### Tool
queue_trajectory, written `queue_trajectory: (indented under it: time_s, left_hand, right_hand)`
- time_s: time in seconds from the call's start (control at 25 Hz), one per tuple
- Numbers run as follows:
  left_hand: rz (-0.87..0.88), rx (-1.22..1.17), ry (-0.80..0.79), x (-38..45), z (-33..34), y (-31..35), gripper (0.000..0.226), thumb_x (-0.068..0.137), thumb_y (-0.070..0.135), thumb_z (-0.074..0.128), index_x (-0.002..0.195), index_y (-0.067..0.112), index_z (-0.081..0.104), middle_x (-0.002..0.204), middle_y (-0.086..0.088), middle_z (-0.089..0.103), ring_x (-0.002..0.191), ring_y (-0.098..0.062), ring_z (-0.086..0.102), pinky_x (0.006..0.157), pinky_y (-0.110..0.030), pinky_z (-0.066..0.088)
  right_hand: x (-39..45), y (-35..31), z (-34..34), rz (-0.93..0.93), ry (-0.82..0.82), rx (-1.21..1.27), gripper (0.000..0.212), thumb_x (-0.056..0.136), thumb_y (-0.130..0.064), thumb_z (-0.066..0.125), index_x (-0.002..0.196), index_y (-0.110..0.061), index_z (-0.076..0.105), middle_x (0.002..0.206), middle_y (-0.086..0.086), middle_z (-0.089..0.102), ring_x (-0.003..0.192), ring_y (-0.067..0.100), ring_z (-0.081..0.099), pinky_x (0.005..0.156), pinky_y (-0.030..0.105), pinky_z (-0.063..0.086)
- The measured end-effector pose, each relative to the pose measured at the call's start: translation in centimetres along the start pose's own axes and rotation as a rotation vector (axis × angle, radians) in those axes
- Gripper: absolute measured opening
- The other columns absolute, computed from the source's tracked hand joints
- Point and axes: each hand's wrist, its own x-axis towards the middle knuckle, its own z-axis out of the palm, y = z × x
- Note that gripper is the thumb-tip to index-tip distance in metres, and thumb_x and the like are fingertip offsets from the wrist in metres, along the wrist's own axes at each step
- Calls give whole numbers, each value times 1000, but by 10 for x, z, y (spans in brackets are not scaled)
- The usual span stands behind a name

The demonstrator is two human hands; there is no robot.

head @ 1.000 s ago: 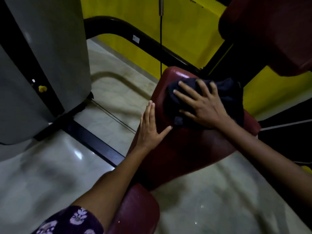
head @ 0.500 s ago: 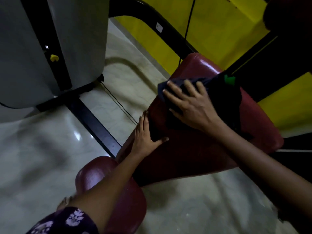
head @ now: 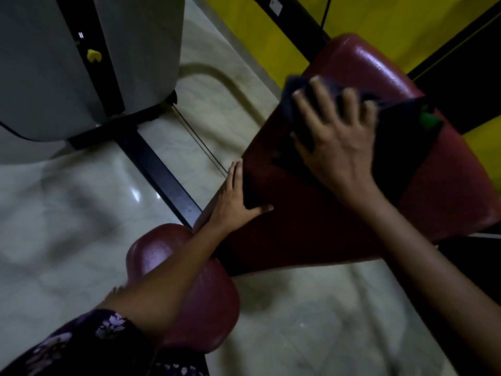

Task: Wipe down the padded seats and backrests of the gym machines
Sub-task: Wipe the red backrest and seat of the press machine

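Nearest the camera, a floral sleeve (head: 81, 340) covers the left upper arm, which crosses a small round maroon pad (head: 187, 289). Beyond it, the left hand (head: 233, 199) rests flat against the near edge of the large maroon seat pad (head: 311, 226), fingers straight and together, thumb spread onto the top face; it grips nothing and appears to steady the pad. Farther on, the right hand (head: 339, 139) presses a dark cloth (head: 401, 137) onto the upper part of the same pad, fingers spread wide and flat, not curled round the fabric. The step in hand is judged to be wiping this seat; the next move calls for drawing the cloth toward the uncovered near portion. No containers are visible. Behind stand a grey weight-stack housing (head: 81, 63) and a yellow wall (head: 379, 20)
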Motion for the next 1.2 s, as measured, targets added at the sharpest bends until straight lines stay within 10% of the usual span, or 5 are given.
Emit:
queue_trajectory:
  time_s: [0.32, 0.52, 0.72, 0.96, 1.2]
  left_hand:
    - [57, 119, -29, -7, 3, -18, 135, 56, 74, 67, 145, 23, -21, 159, -3, -13, 147, -16, -7, 117, -47, 18]
    - [118, 192, -31, -14, 9, -33, 126, 66, 74, 58, 142, 22, -28, 154, 5, -25, 146, -14, -11, 117, -48, 18]
    - [149, 266, -101, -21, 10, -61, 123, 73, 58, 69, 140, 23, -28, 155, -3, -24, 146, -19, -11, 118, -44, 15]
    - [209, 278, -186, -17, -1, -81, 121, 77, 49, 68, 136, 35, -37, 153, 7, -31, 146, -15, -12, 116, -48, 20]
    - [188, 265, -211, -16, -6, -90, 105, 86, 45, 60, 144, 17, -23, 156, -2, -22, 147, -18, -7, 119, -40, 10]
  right_hand:
    - [-55, -51, 9, -282, -62, -92, 58, 75, -33, 63, 131, -22, 57, 140, 2, 52, 116, 30, 35, 93, 39, 26]
    - [-46, -35, 1, 263, 50, -124, 49, 96, -44, 43, 141, -25, 44, 146, 1, 44, 118, 29, 32, 94, 43, 23]
    - [-82, -85, 29, -334, -60, -158, 53, 82, -27, 51, 134, -19, 49, 142, 0, 50, 118, 30, 36, 93, 39, 26]
    - [-28, -43, 5, 114, -7, -113, 53, 95, -39, 46, 143, -19, 39, 149, 5, 39, 124, 33, 27, 98, 45, 19]
    - [1, -45, 11, -325, -148, -69, 59, 81, -37, 38, 132, -9, 50, 137, 14, 52, 131, 36, 32, 107, 42, 9]
